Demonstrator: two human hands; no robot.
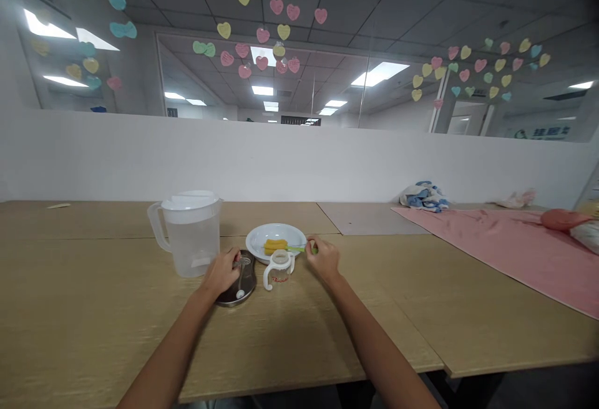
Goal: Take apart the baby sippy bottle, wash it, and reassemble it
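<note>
Head view looks down on both forearms, which reach forward over the bench [93, 297]. Nearest is the left hand [221, 272], curled over a dark oval dish [248, 278] and around the upper end of a thin metal spoon [241, 278]. Its fingers hide part of the handle, so I cannot tell if they really grip the spoon or only touch it. The right hand [324, 259] is in a narrow pinch at the end of a green-handled utensil [299, 248], whose far end is over a white plate [281, 231] with a yellow food piece [276, 246]. Just in front of the plate stands a small clear cup [279, 274] with white handle and red letters, between the two hands.

For good handling, the pinch on this thin handle should be light but steady — and the wrist should keep clear of the small cup, because it stands very close.

Beside the dish is a plastic water pitcher [191, 240] with white lid. Farther on the bench lies a pink cloth [491, 250], and behind it is a blue-and-white fabric bundle [423, 197]. Then comes a white partition [281, 156] — above it, glass carries many paper hearts [243, 22], under a ceiling with bright lights [380, 73].
</note>
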